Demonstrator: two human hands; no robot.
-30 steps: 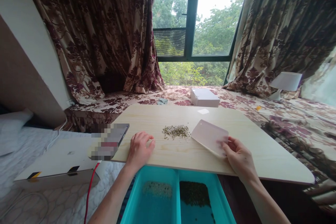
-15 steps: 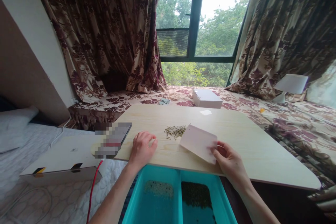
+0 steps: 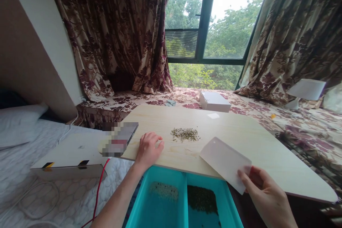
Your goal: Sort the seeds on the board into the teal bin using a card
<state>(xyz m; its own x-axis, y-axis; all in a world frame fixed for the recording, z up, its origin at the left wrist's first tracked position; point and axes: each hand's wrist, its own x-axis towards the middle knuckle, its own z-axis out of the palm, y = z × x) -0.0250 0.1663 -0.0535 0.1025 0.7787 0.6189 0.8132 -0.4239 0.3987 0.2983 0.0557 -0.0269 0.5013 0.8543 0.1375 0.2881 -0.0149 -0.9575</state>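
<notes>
My right hand (image 3: 264, 188) pinches a translucent white plastic scraper (image 3: 224, 158) by its near right corner. The scraper tilts over the near edge of the table, right of a loose patch of small greenish-brown beans or seeds (image 3: 185, 134), and is apart from them. My left hand (image 3: 150, 149) rests at the table's near edge, left of the seeds, fingers loosely curled and thumb apart, with nothing visible in it. Below the edge sits a turquoise two-part bin (image 3: 185, 199). Pale grains (image 3: 165, 189) lie in its left compartment and dark green ones (image 3: 202, 198) in its right.
The light wooden table (image 3: 160, 117) has a pixelated device (image 3: 120, 139) with a red cable (image 3: 99, 188) at its left end and a white paper piece (image 3: 213, 115) at the back. Beyond stand a white box (image 3: 215, 101) and a lamp (image 3: 307, 89). A flat carton (image 3: 69, 153) lies left.
My right hand has drawn the scraper right and toward me, away from the seeds, uncovering more of the patch. My left hand stays at the edge. The view has shifted slightly.
</notes>
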